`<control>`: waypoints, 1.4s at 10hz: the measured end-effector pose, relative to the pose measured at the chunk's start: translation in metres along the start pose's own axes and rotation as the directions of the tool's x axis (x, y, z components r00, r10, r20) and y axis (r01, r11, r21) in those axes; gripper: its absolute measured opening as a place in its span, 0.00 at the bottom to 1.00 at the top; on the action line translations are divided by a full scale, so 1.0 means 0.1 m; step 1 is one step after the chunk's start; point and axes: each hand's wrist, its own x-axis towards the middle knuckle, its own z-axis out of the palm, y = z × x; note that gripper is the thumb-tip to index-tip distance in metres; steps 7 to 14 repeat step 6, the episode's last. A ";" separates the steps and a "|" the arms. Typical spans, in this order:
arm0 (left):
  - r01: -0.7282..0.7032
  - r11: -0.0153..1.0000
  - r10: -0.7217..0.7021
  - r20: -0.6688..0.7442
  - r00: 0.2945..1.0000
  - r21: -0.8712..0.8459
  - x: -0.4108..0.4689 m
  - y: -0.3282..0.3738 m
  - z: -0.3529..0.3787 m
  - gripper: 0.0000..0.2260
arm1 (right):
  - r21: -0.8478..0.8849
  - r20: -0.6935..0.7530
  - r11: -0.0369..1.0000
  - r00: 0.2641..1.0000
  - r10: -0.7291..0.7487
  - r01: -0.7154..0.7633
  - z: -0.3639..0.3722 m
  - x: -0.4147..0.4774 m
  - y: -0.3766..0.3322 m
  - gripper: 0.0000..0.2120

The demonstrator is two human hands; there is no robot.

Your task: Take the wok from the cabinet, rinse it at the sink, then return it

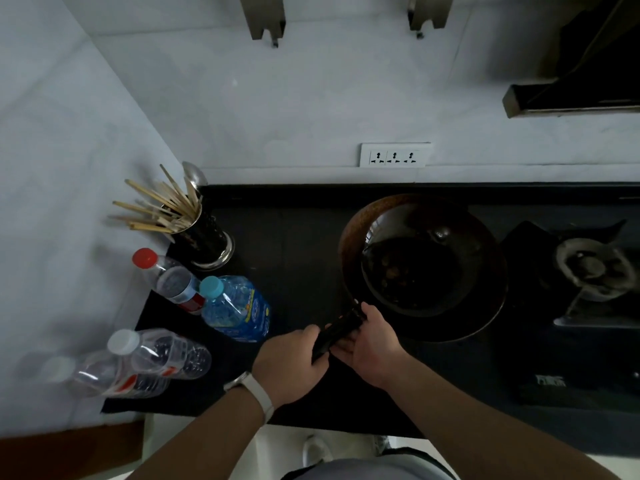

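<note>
A dark round wok (pixel 420 268) with a brownish rim is over the black countertop (pixel 284 244), its bowl tilted toward me, with dark residue inside. Its black handle (pixel 337 332) points down-left toward me. My left hand (pixel 291 362) grips the lower end of the handle. My right hand (pixel 370 344) holds the handle closer to the bowl, fingers curled under it. Neither a cabinet nor a sink is in view.
A gas burner (pixel 588 268) sits right of the wok. Left of it stand a chopstick holder (pixel 204 237), a red-capped bottle (pixel 169 278), a blue bottle (pixel 235 308) and clear bottles (pixel 152 358) lying down. A wall socket (pixel 394 154) and range hood (pixel 581 74) are above.
</note>
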 end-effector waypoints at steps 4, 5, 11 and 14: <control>0.015 0.994 -0.008 -0.071 0.997 0.104 0.09 -0.08 -0.13 0.19 | -0.758 0.113 0.599 0.957 -0.268 0.257 -0.13 -0.94 -0.31 0.12; 0.006 1.000 -0.006 -0.093 0.996 0.002 0.08 -0.11 -0.15 0.23 | -0.901 0.235 0.246 0.879 -0.415 0.357 -0.08 -1.19 -0.46 0.12; -0.094 0.994 0.083 -0.161 0.983 -0.059 0.06 -0.13 -0.18 0.24 | -0.922 0.364 -0.087 0.773 -0.520 0.376 -0.05 -1.36 -0.58 0.18; -0.094 0.994 0.083 -0.161 0.983 -0.059 0.06 -0.13 -0.18 0.24 | -0.922 0.364 -0.087 0.773 -0.520 0.376 -0.05 -1.36 -0.58 0.18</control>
